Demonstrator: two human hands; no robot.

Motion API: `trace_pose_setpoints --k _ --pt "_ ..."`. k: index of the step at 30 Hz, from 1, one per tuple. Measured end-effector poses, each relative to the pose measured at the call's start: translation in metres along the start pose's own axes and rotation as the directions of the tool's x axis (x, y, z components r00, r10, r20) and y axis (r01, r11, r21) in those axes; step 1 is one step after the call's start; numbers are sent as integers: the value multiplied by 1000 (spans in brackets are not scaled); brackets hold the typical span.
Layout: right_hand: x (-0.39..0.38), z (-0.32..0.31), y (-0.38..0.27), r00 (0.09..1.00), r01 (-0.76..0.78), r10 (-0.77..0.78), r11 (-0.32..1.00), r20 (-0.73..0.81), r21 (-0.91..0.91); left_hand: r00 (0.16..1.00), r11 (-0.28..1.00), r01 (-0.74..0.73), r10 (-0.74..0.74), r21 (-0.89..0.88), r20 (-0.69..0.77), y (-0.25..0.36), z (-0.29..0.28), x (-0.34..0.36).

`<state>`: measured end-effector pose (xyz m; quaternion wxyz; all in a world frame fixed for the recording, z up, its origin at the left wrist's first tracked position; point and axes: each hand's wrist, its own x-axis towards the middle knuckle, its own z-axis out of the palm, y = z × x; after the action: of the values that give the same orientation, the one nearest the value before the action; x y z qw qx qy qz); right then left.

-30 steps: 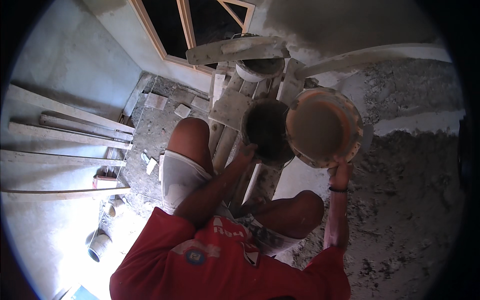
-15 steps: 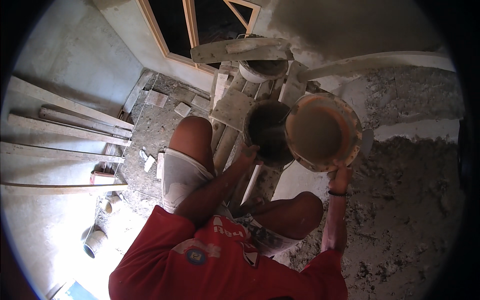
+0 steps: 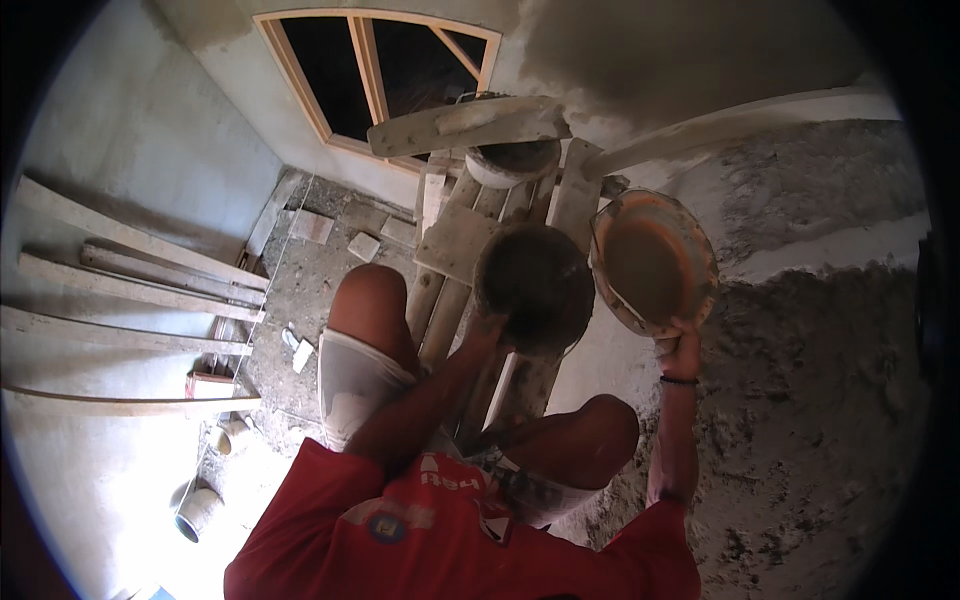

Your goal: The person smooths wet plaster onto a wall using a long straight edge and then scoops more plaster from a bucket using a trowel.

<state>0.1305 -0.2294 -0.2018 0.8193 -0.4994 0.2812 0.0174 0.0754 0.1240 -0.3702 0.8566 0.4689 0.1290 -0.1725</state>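
Note:
My right hand (image 3: 680, 347) is closed on the near rim of an orange bucket (image 3: 708, 250) caked with dried mortar. Greyish-brown stuff with a smooth surface lies inside, and the bucket leans a little to the right. To its left, a dark bucket (image 3: 575, 325) stands on the wooden planks in front of me. My left hand (image 3: 488, 332) grips this one at its near left rim; its fingers are partly lost in shadow. The inside of the dark bucket is too dim to make out. A narrow gap separates the two buckets.
Beyond the dark bucket stands a pale bucket (image 3: 490, 172), with a long wooden board (image 3: 465, 125) across it. Rough mortar (image 3: 800, 420) covers the surface at right. Several planks (image 3: 140, 270) lean along the left wall, and a small bucket (image 3: 200, 512) lies below them.
The orange bucket has moved off the dark bucket's rim to the right and tilted, with my right hand still on it. My left hand stays at the dark bucket. The view has shifted slightly.

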Motion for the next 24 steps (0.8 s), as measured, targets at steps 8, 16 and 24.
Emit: trace_pose_setpoints --k 8,16,24 --pt "90 55 22 991 -33 16 991 133 127 929 776 -341 364 531 65 -53 -58 14" --pt "191 60 69 999 43 -40 961 -14 273 994 804 -22 79 594 -69 45 30 0" --pt "217 81 117 995 97 -89 939 -40 331 947 929 298 -258 220 -192 67 35 -6"
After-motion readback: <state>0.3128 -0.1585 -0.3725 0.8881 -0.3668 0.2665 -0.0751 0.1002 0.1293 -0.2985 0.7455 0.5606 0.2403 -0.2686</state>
